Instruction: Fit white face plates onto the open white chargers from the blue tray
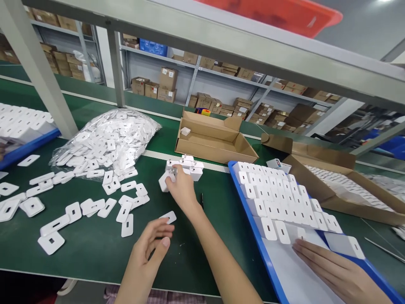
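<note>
My right hand (183, 188) reaches to a small cluster of white blocks with metal prongs (196, 171), its thumb and forefinger closed on a tilted white block (163, 181) at the cluster's near left side. Lower down, my left hand (150, 247) is held above the green table, fingers loosely curved and apart from the thumb, with nothing visible in it. A white slotted plate (171, 217) lies just beyond its fingertips. Many more white slotted plates (127, 226) are scattered to the left, in front of a clear bag full of them (107, 139).
A blue-rimmed tray (249, 223) with rows of white blocks stands right, another person's hand (335, 266) at it. Cardboard boxes (215, 147) (316, 185) stand behind. A dark thin tool (201, 201) lies by my right forearm. A metal frame (117, 67) crosses above.
</note>
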### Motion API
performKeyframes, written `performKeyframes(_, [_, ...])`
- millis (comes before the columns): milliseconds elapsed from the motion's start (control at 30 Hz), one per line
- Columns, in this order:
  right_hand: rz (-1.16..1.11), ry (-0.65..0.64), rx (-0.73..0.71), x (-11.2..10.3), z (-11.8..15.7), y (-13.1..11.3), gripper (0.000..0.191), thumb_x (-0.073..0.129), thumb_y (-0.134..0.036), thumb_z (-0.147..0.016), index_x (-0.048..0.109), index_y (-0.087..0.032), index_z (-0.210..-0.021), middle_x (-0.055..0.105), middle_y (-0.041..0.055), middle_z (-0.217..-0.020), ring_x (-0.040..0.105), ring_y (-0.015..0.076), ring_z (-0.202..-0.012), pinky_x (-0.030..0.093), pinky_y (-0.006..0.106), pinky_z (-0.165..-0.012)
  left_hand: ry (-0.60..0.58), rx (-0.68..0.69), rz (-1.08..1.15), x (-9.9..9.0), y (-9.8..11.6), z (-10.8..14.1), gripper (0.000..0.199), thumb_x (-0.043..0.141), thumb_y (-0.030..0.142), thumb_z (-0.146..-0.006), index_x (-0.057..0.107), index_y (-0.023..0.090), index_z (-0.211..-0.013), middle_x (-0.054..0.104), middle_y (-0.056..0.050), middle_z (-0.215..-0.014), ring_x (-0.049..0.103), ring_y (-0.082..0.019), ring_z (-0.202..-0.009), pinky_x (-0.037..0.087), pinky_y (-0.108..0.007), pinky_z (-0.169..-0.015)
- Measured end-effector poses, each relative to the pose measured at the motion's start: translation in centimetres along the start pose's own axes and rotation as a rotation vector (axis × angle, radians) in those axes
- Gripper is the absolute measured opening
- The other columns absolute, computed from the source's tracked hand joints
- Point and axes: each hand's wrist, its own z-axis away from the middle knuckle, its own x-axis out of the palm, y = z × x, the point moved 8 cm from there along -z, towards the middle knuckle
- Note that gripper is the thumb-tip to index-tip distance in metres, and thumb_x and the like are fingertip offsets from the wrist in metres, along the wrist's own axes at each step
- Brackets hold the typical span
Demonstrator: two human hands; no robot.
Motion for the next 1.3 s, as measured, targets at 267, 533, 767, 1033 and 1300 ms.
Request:
performKeyframes(267, [-0.632, -0.519, 0.052, 3.7, 9.6, -1.0, 0.043, 0.044, -0.058, -0.091, 0.052, -0.020, -0.110, 0.055, -0.0031, -0.069, 0.056, 0.0106, -0.056, 0.045, 0.018, -0.047, 0.231, 0.083, 0.190, -2.5, -0.9, -0.5, 0.042, 0.066, 0.047, -0.082, 0.055, 0.026, -0.117, 0.053, -0.013, -0.142, 0.064, -0.035, -0.114, 0.062, -0.038, -0.064])
performKeyframes(533, [-0.042, -0.118, -0.249, 2.9, 9.2, 2.6, 0.029, 0.049, -0.011, -0.087, 0.062, -0.019, -0.112, 0.053, 0.0174, -0.137, 0.043, 0.0366, -0.127, 0.037, 0.061, -0.101, 0.106, 0.085, -0.085, -2.6, 3.0, 1.3, 0.036, 0.065, 0.059, -0.079, 0.068, 0.024, -0.083, 0.073, -0.006, -0.087, 0.067, -0.026, -0.079, 0.054, -0.031, -0.066])
performKeyframes(767, [-0.017, -0.007, -0.310, 2.0, 10.5, 4.3, 0.031, 0.035, -0.025, -0.100, 0.056, -0.019, -0.078, 0.061, 0.0069, -0.082, 0.058, 0.0209, -0.077, 0.050, 0.034, -0.071, -0.063, 0.097, -0.159, -0.9, 3.0, 0.9, 0.043, 0.059, 0.053, -0.083, 0.071, 0.020, -0.108, 0.074, -0.007, -0.095, 0.065, -0.026, -0.089, 0.051, -0.030, -0.078])
performKeyframes(1033, [-0.356, -0.102, -0.243, -2.0, 15.4, 2.1, 0.020, 0.042, -0.038, -0.100, 0.057, -0.025, -0.101, 0.061, -0.0011, -0.088, 0.058, 0.0118, -0.075, 0.045, 0.020, -0.065, -0.415, 0.014, -0.144, 1.5, 2.2, 2.3, 0.037, 0.067, 0.054, -0.074, 0.066, 0.020, -0.091, 0.062, 0.000, -0.077, 0.053, -0.018, -0.070, 0.042, -0.024, -0.065])
performKeyframes(1300, [-0.065, -0.126, -0.419, -3.1, 17.5, 1.6, 0.013, 0.048, -0.025, -0.097, 0.055, -0.028, -0.108, 0.066, -0.0020, -0.089, 0.062, 0.0127, -0.073, 0.047, 0.021, -0.063, -0.500, -0.084, -0.269, 2.4, 1.2, 3.4, 0.030, 0.069, 0.045, -0.074, 0.069, 0.027, -0.097, 0.063, 0.001, -0.085, 0.049, -0.021, -0.082, 0.041, -0.025, -0.078])
